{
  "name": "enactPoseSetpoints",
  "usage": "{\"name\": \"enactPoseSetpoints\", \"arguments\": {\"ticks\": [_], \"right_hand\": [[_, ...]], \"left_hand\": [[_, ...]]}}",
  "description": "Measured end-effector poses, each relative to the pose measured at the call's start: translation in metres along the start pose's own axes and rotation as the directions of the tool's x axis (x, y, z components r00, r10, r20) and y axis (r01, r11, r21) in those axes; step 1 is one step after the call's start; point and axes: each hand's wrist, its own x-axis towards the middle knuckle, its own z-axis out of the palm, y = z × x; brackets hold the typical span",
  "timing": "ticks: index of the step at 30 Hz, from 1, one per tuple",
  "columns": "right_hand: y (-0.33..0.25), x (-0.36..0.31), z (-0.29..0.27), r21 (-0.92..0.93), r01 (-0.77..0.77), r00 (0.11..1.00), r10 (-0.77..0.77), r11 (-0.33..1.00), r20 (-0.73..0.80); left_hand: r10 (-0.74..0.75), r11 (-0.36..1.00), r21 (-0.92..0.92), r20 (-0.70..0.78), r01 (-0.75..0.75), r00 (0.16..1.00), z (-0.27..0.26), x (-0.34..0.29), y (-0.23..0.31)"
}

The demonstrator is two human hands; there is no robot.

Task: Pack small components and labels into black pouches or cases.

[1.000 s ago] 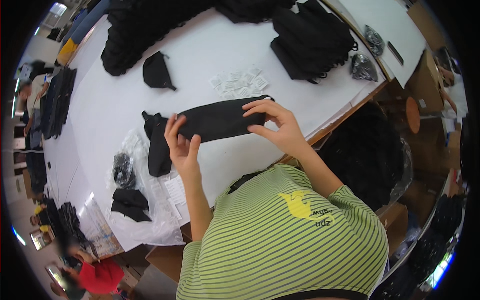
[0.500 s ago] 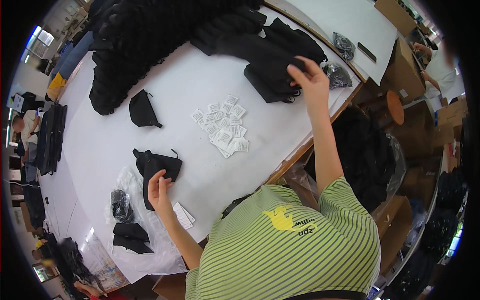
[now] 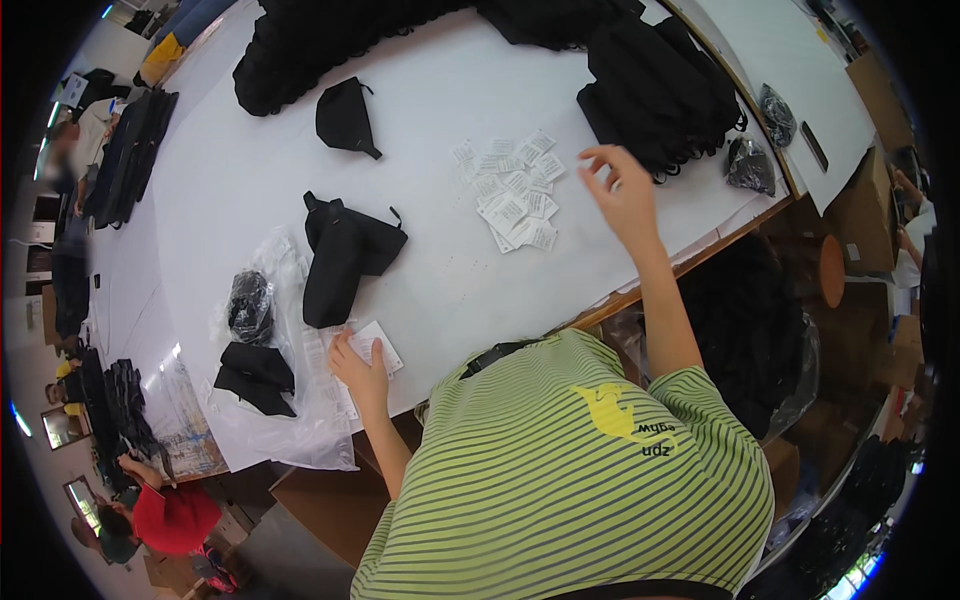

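Note:
My left hand (image 3: 362, 372) rests at the table's near edge with thumb and fingers apart. It touches or hovers just over white printed cards (image 3: 382, 345); its fingertips partly cover them. Just beyond it lies a black fabric pouch (image 3: 345, 255) with a small cord loop at one corner. My right hand (image 3: 622, 190) is in the air, fingers loosely bent and apart, with nothing visible in it. It is between a loose heap of small white printed tags (image 3: 515, 190) and a stack of black fabric pieces (image 3: 655, 95).
Another black pouch (image 3: 345, 118) lies farther off. A large black fabric pile (image 3: 330, 45) fills the far side. At left, clear plastic (image 3: 290, 265) lies beside a wrapped black bundle (image 3: 250, 305) and a folded black piece (image 3: 255, 378). A wooden stool (image 3: 830, 270) stands right; people work around.
My right hand has come away from the black stack toward the tags. My left hand has left the black pouch and moved nearer, to the white cards. The whole view has shifted.

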Motion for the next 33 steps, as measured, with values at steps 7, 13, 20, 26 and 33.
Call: {"name": "enactPoseSetpoints", "arguments": {"ticks": [7,13,20,26,33], "right_hand": [[0.032,-0.048,0.050,-0.363,-0.131,0.865,0.286,0.922,0.413],[0.049,-0.035,0.041,0.005,-0.332,0.852,0.298,0.943,0.431],[0.075,-0.040,0.023,0.009,-0.338,0.886,0.315,0.941,0.341],[0.052,-0.046,0.051,0.101,-0.355,0.844,0.273,0.929,0.461],[0.064,-0.046,0.036,0.179,-0.347,0.886,0.260,0.921,0.383]], "left_hand": [[-0.115,0.992,0.045,-0.096,0.120,0.989,-0.012,-0.011,-0.010],[-0.155,0.986,0.060,-0.021,0.156,0.988,-0.019,-0.015,-0.006],[-0.092,0.992,-0.112,-0.280,0.063,0.956,-0.017,0.030,0.022],[0.065,0.998,0.010,-0.271,-0.065,0.960,0.001,0.104,0.037],[0.057,0.961,-0.198,-0.539,-0.192,0.840,-0.078,0.150,0.064]]}}
